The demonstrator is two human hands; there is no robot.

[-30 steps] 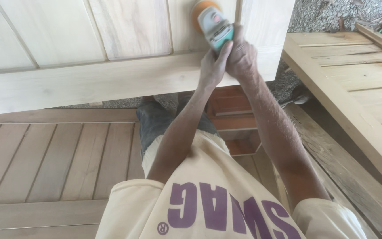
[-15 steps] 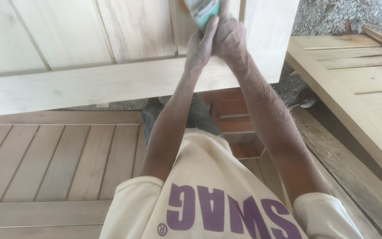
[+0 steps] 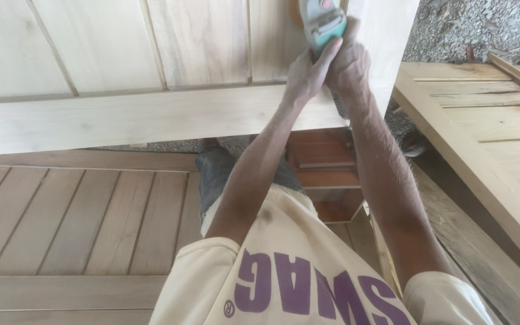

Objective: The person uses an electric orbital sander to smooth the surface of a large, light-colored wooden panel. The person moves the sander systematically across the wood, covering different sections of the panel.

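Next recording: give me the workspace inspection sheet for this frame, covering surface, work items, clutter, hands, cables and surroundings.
Surface: pale unfinished wooden door panel with grooved boards and a broad bottom rail, lying flat.
Work items: teal handheld power sander with an orange disc, set on the panel near its right edge, partly cut off by the frame.
Clutter: wood scraps on the gravel at top right.
Hands: left hand and right hand both gripping the sander, arms stretched forward.
Cables: nothing seen.
Surroundings: brown slatted wooden panel lower left, another pale door panel to the right, reddish wooden stool under the work.
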